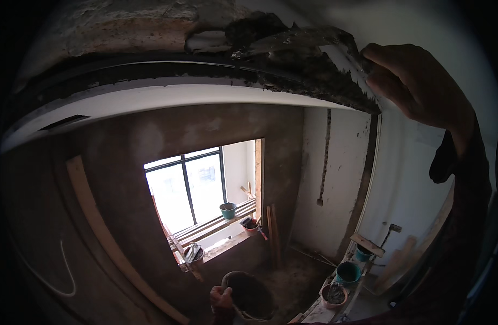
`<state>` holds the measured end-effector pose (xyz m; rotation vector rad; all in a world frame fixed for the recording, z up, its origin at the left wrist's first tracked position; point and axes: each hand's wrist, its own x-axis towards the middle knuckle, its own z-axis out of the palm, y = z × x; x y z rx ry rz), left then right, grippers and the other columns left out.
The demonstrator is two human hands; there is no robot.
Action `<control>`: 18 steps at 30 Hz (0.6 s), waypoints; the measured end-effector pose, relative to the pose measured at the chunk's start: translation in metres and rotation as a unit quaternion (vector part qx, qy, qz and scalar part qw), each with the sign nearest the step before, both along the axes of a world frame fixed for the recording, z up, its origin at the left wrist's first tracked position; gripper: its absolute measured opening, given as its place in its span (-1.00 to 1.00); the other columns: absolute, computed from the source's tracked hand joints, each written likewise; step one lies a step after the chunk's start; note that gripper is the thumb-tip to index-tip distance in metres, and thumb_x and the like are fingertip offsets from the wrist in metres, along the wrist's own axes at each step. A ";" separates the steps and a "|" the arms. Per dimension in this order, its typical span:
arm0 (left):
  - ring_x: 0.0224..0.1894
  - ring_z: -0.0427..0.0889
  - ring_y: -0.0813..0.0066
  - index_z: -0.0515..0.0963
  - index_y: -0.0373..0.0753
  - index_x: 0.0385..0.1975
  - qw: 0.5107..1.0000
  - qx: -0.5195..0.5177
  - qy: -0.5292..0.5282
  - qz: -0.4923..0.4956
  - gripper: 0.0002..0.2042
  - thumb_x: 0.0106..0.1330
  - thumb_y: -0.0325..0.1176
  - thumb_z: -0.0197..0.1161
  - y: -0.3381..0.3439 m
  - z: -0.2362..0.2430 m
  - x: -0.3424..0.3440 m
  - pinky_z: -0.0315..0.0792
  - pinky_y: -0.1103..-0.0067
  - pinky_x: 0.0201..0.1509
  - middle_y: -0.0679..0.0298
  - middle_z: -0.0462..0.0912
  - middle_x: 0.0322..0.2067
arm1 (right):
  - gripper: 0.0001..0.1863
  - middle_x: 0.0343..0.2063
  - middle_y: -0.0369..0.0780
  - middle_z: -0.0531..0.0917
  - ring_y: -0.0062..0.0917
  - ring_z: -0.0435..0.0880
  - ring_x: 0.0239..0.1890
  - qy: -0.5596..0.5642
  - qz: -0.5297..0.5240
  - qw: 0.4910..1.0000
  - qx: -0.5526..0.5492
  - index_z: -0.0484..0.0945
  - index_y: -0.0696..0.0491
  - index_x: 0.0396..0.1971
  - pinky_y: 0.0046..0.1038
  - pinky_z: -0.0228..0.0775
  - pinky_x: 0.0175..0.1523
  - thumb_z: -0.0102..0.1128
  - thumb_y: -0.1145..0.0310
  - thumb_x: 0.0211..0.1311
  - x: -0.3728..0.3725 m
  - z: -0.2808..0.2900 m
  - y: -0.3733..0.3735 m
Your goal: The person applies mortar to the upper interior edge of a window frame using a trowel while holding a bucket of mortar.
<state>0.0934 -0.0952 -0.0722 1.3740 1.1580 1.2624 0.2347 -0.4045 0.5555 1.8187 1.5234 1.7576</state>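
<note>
My right hand (406, 81) is raised at the upper right, its fingers curled at the edge where the rough dark mortar (303, 49) meets the white wall. A thin pale strip shows at the fingertips, but what they grip I cannot make out. Low in the middle, my left hand (221, 297) is closed at the rim of a round dark bucket (253, 297). The bucket's inside is too dark to read. Above runs a beam whose long straight edge (151, 67) carries ragged dark mortar at its right part.
At the lower right, a plank (319, 313) bears a green bucket (348, 273) and a pinkish bucket (334, 296). By the window (189, 184) stand another green bucket (228, 210) and a red-rimmed bucket (250, 225). A long board (105, 230) leans at the left.
</note>
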 end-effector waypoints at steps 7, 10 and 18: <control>-0.39 0.45 0.50 0.49 -0.35 -0.48 0.996 0.022 -0.066 -0.050 -0.74 0.00 -0.31 0.38 -0.009 0.058 0.005 0.35 0.49 -0.34 0.23 0.49 -0.48 | -0.82 -0.60 -0.12 0.56 -0.42 0.53 -0.59 0.109 0.090 0.988 -0.055 0.48 0.20 -0.26 -0.37 0.35 -0.39 0.07 0.38 0.29 -0.025 0.029 -0.002; -0.42 0.43 0.52 0.50 -0.35 -0.50 0.991 0.074 -0.094 -0.053 -0.76 0.01 -0.32 0.38 0.013 0.070 0.001 0.33 0.51 -0.36 0.25 0.49 -0.50 | -0.75 -0.40 -0.21 0.49 -0.53 0.53 -0.43 -0.118 -0.009 0.990 0.079 0.47 0.15 -0.25 -0.43 0.35 -0.39 0.19 0.29 0.22 0.002 0.048 -0.022; -0.43 0.45 0.61 0.55 -0.37 -0.46 0.976 0.071 -0.126 -0.162 -0.79 0.11 -0.32 0.34 0.032 0.241 -0.037 0.34 0.64 -0.32 0.36 0.54 -0.54 | -0.70 -0.78 -0.32 0.23 -0.59 0.21 -0.77 0.169 0.010 0.967 0.192 0.26 0.08 -0.51 -0.52 0.18 -0.59 0.16 0.30 0.27 -0.068 -0.001 0.013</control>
